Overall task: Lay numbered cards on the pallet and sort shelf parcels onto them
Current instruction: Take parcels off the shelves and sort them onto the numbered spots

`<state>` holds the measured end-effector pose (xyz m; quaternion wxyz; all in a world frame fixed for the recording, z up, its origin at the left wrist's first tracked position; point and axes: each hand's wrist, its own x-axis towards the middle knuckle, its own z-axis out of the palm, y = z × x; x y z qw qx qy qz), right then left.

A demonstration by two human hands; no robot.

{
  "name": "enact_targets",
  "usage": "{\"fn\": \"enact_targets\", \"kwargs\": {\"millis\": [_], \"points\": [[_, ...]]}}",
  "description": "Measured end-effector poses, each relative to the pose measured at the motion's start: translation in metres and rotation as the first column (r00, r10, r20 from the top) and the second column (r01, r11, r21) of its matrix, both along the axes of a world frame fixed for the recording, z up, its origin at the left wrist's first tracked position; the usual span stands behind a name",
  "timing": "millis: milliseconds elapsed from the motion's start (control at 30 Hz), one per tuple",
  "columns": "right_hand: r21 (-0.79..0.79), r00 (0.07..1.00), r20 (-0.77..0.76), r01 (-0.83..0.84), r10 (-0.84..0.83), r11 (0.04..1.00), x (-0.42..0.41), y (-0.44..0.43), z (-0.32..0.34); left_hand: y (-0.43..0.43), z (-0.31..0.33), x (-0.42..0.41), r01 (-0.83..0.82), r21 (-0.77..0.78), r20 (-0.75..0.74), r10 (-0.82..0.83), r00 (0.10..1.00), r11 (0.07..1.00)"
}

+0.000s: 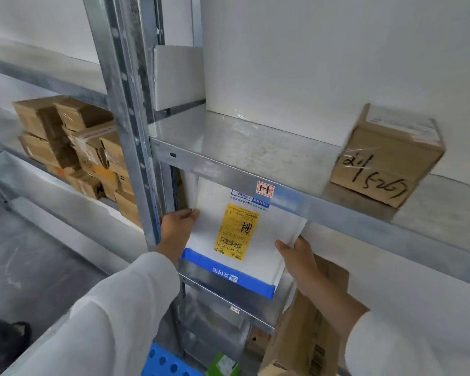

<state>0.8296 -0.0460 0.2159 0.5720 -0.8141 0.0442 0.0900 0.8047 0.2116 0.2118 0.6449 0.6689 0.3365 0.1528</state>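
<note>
Grey metal shelf (228, 142), taped cardboard box (385, 158) on its right part

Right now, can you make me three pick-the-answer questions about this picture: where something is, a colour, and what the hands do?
1. Where is the handwritten box? A) on the upper shelf B) on the floor C) in a hand
2. What colour is the label on the envelope? A) red B) yellow C) green
3. Who holds the envelope? A) nobody B) one hand C) both hands
Answers: 1 A, it sits on the shelf at the right. 2 B, the barcode label is yellow. 3 C, the left hand and right hand each grip an edge.
</note>
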Motion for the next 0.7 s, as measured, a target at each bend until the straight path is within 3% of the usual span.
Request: {"fn": "enact_targets", "kwargs": {"millis": [167,700], "points": [[0.045,0.995,-0.048,-0.088,0.090,0.995,-0.023,-0.003,0.015,-0.004,0.018,-0.036,-0.043,0.136,0.000,0.044,0.999,0.990],[-0.034,0.897,-0.065,-0.439,0.437,0.898,-0.148,-0.004,0.058,-0.031,0.064,-0.244,-0.147,0.251,-0.019,0.157,0.987,0.957]]}}
